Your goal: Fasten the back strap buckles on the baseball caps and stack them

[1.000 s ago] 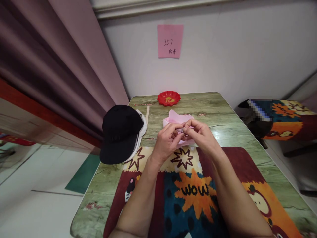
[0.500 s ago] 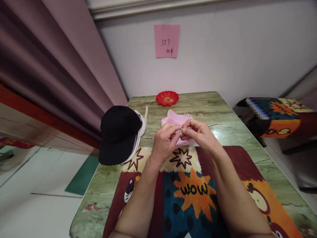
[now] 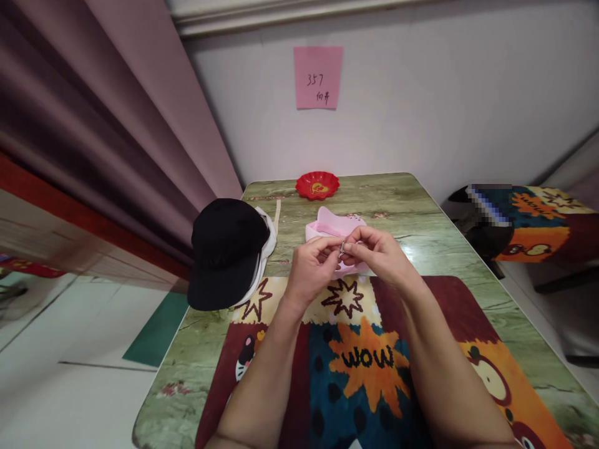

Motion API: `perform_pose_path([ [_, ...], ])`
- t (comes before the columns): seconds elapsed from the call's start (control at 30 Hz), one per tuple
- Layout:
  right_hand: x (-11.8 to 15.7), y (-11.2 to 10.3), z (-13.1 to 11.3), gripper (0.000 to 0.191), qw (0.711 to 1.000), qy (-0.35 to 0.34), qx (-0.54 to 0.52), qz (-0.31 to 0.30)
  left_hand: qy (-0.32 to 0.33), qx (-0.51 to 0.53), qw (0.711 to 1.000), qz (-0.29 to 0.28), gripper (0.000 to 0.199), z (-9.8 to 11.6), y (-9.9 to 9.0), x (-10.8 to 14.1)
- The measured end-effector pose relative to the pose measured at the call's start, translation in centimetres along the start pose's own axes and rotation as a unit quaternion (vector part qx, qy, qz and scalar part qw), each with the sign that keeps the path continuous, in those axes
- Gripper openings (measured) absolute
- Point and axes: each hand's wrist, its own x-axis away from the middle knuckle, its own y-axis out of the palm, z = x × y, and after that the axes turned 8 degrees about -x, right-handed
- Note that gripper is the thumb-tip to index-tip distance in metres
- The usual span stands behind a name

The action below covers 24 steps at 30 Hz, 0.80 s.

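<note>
Over the middle of the table, my left hand (image 3: 314,265) and my right hand (image 3: 380,252) meet at their fingertips. Both are closed in a pinch around a small silvery, ring-like piece (image 3: 342,248), too small to name surely. Just behind and under the fingers lies a pink visor-like item (image 3: 334,219) with a curved rim and small dark print. My hands hide much of it.
A black cap (image 3: 227,249) sits over white ones at the table's left edge, a beige strip (image 3: 277,215) beside it. Farther back is a red scalloped dish (image 3: 317,186). A patterned mat (image 3: 322,374) covers the front. A pink note (image 3: 318,78) hangs on the wall.
My fingers have shifted slightly, and more of the silvery piece shows between them. The caps, dish and pink item stay in place.
</note>
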Motion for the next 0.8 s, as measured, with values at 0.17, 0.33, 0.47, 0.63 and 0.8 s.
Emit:
perform_pose_path([
  [0.17,-0.1,-0.2,0.2,0.025,1.000,-0.002,0.020,-0.007,-0.039,0.034,0.999,0.008,0.017,0.0,0.3,0.0],
  [0.33,0.2,0.1,0.0,0.025,0.998,-0.016,0.060,-0.005,-0.082,0.085,0.993,0.003,0.014,0.4,0.4,0.0],
  [0.47,0.3,0.4,-0.1,0.022,0.994,-0.039,0.100,-0.005,-0.096,0.121,0.988,0.017,0.023,0.4,0.7,-0.1],
  [0.63,0.2,0.3,0.2,0.019,0.986,-0.083,0.144,-0.025,-0.111,0.156,0.981,0.041,0.055,0.7,0.6,-0.2],
  [0.8,0.0,0.6,0.2,0.031,0.938,-0.202,0.281,-0.022,-0.145,0.193,0.970,0.043,0.058,1.0,0.3,-0.3],
])
